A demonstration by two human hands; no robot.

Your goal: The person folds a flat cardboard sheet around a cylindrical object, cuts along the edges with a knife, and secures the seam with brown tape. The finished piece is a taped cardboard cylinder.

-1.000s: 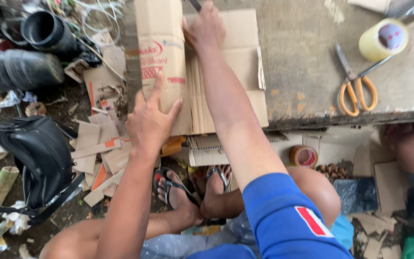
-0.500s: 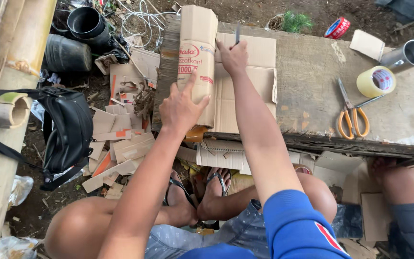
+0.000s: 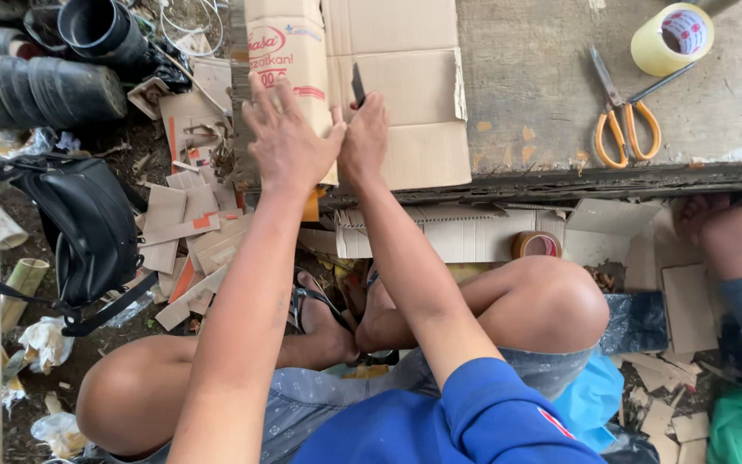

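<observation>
Both my hands work at the bench's near edge: left hand lies flat, open, pinning the cardboard, while right hand clenches a knife upright for cutting.

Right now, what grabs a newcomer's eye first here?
The two bare hands at centre top: the left hand pressing flat on the flattened cardboard box, the right hand beside it with a grip on a thin dark blade. On the grey bench, upper right, lie orange-handled scissors and a roll of tape.
</observation>
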